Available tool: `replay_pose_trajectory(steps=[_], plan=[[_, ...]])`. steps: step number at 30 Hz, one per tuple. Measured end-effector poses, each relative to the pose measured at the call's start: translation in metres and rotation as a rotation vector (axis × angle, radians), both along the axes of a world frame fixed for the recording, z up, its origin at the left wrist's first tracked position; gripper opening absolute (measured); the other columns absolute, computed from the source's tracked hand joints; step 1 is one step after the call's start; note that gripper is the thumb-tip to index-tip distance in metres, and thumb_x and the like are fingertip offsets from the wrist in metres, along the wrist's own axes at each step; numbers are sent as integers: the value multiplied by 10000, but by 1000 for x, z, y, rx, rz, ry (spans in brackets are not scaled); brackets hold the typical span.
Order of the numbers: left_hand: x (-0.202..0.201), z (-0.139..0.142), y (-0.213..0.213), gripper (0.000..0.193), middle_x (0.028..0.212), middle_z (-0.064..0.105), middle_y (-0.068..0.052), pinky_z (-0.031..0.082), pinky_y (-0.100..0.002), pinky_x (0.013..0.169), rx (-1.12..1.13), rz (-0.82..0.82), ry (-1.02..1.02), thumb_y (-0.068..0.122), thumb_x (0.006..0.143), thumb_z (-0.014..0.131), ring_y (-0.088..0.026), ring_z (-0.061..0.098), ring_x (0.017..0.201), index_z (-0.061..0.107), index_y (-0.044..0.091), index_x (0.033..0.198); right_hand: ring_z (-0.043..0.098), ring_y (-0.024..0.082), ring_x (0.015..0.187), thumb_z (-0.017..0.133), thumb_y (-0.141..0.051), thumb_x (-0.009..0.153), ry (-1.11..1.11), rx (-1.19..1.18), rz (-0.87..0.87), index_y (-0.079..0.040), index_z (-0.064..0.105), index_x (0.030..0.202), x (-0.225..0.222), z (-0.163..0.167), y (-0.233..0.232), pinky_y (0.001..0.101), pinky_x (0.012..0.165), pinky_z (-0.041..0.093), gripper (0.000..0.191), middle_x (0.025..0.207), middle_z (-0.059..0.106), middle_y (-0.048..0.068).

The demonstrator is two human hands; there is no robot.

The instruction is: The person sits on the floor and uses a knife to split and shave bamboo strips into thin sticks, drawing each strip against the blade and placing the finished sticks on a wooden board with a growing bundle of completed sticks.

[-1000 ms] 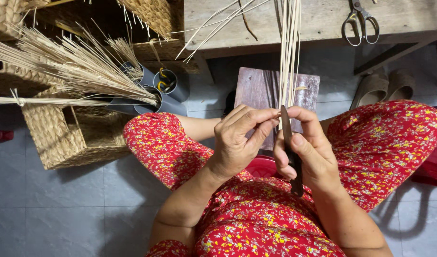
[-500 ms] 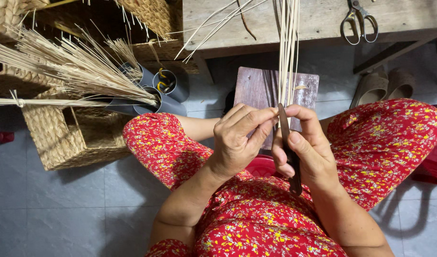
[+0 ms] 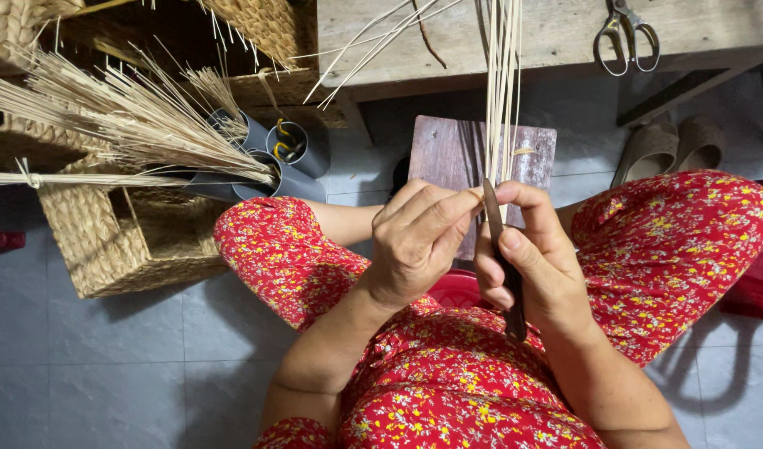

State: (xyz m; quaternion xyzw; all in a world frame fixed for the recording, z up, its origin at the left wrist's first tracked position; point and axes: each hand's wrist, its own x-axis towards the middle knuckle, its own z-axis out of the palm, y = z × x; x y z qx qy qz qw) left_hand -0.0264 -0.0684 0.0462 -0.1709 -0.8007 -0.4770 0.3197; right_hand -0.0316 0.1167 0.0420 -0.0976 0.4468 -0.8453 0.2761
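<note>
My left hand [image 3: 419,241] pinches the lower ends of several long thin pale reed strips [image 3: 502,91] that rise straight up past the table edge. My right hand [image 3: 535,266] is closed around a dark-handled knife [image 3: 504,258], its blade tip pressed against the strips right beside my left fingertips. Both hands meet above my lap, over red flowered clothing [image 3: 448,382]. A small purple-brown wooden board [image 3: 448,154] lies on the floor just beyond them.
A wooden table [image 3: 556,33] at the top holds scissors [image 3: 627,33] and loose strips. At left stand woven baskets [image 3: 107,241] and grey tubes [image 3: 273,162] full of straw bundles [image 3: 123,125]. Sandals [image 3: 668,150] lie at right on the grey tile floor.
The knife has slid slightly down along the strips in my right hand; both hands otherwise stay in the same spot.
</note>
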Motion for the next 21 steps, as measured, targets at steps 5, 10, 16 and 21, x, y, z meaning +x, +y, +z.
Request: replay_pose_trajectory(steps=[5,10,16,21], plan=[[-2,1,-6,230,968,708,-80,552,-337,736,4,-63,-37,-39,936,756,-251,673,867,687,34,1143,450,122,542,497,-163,1094,-16,-20,24,-99,373,1408,-1,0,2,235,487,396,343,761,511,91],[-3,1,-5,216,961,704,-89,550,-341,736,-2,-81,-37,-29,925,766,-264,677,870,681,34,1113,452,124,541,492,-160,1104,0,-36,21,-102,382,1372,-4,-2,2,231,483,391,295,762,509,90],[-5,0,-5,221,951,700,-87,549,-341,732,23,-99,-45,-29,921,770,-264,674,866,674,31,1111,458,124,542,495,-159,1102,-18,-30,7,-103,386,1363,-5,0,3,227,482,383,289,764,520,95],[-4,-2,-5,211,939,697,-92,547,-366,763,18,-128,-96,-44,910,748,-265,671,850,679,24,1096,451,115,538,505,-166,1090,-15,-2,-14,-107,390,1381,-6,5,6,226,473,376,319,770,529,99]])
